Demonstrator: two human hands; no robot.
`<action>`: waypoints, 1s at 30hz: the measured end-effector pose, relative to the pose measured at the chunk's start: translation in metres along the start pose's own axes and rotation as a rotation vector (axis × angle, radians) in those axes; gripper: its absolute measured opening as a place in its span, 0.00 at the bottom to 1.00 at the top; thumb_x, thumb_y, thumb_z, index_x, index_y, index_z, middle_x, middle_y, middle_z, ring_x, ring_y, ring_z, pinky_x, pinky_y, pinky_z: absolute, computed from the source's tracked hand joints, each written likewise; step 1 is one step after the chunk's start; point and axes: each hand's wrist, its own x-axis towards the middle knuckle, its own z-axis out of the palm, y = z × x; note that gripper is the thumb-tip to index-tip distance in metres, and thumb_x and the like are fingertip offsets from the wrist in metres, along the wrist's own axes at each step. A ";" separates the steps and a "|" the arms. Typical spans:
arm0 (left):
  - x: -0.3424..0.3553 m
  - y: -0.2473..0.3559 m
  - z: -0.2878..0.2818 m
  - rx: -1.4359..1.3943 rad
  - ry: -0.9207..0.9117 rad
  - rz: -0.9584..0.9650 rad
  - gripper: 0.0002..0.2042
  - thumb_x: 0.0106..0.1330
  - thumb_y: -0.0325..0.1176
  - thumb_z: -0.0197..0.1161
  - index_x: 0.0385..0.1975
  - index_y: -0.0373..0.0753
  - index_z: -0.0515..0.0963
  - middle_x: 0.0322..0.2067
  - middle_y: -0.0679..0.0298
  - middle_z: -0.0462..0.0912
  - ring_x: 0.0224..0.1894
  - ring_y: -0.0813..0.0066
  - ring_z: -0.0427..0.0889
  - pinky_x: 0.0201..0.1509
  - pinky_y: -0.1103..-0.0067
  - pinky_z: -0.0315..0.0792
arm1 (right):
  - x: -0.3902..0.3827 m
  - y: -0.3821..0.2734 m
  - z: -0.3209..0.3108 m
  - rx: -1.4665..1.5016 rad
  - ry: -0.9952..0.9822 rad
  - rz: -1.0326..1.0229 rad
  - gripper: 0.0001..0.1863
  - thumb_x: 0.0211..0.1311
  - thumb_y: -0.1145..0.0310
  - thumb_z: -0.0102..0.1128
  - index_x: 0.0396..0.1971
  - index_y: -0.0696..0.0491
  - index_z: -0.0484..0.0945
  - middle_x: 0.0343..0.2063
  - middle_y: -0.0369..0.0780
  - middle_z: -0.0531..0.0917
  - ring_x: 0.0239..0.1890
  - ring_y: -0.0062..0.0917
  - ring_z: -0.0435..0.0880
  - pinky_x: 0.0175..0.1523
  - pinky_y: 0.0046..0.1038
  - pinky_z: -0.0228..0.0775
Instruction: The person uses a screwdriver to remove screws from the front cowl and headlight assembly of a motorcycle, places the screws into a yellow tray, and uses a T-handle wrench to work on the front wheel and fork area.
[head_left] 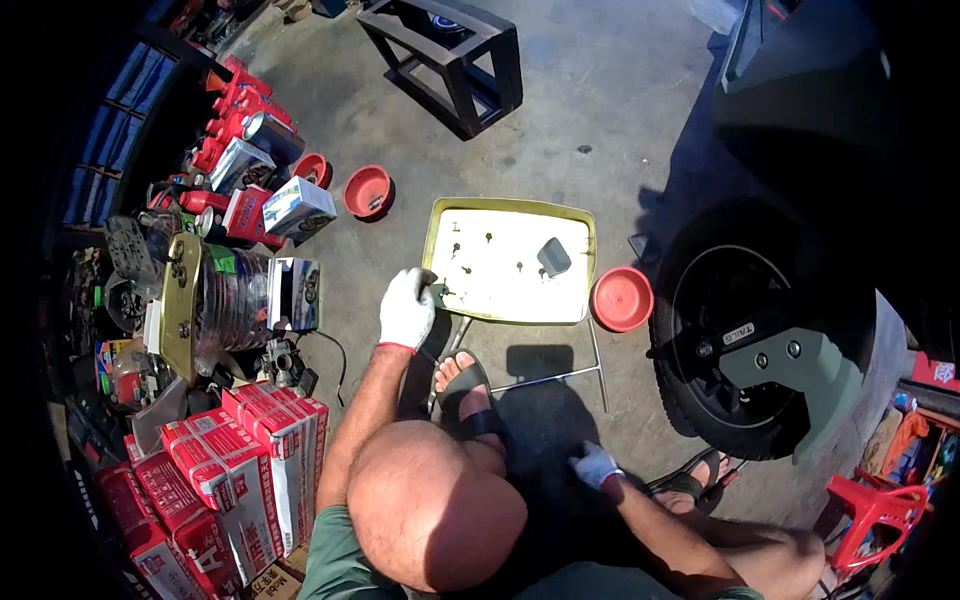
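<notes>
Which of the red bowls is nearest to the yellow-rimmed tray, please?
The red bowl at the right side of the yellow-rimmed tray; the other two red bowls sit farther away, on its left.

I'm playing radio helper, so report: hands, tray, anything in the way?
Left hand at tray, lower-left corner. Right hand off tray. Small dark parts spread on tray; dark block among them.

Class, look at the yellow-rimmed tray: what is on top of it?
On the tray lie several small dark parts and a dark grey block. Whatever lies beneath the block is covered, as is the tray's edge behind the left hand.
</notes>
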 end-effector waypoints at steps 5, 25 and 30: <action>0.001 -0.017 -0.001 0.014 0.018 -0.011 0.05 0.58 0.26 0.58 0.34 0.38 0.76 0.32 0.53 0.78 0.38 0.53 0.78 0.43 0.66 0.73 | -0.010 0.039 -0.027 0.047 0.063 0.048 0.19 0.56 0.59 0.55 0.45 0.53 0.77 0.43 0.53 0.82 0.49 0.47 0.79 0.54 0.38 0.71; 0.061 -0.013 0.012 0.077 -0.378 -0.086 0.10 0.59 0.35 0.59 0.37 0.40 0.80 0.36 0.52 0.83 0.42 0.53 0.81 0.47 0.64 0.74 | 0.007 0.122 0.027 0.358 0.138 0.088 0.06 0.57 0.69 0.58 0.32 0.55 0.78 0.25 0.39 0.83 0.29 0.24 0.82 0.38 0.28 0.74; 0.063 -0.018 0.011 0.104 -0.425 -0.061 0.11 0.60 0.38 0.59 0.37 0.40 0.80 0.37 0.52 0.83 0.42 0.52 0.81 0.46 0.63 0.74 | -0.001 0.115 0.016 0.234 0.166 0.101 0.07 0.57 0.68 0.58 0.32 0.56 0.78 0.26 0.40 0.83 0.30 0.25 0.83 0.38 0.28 0.75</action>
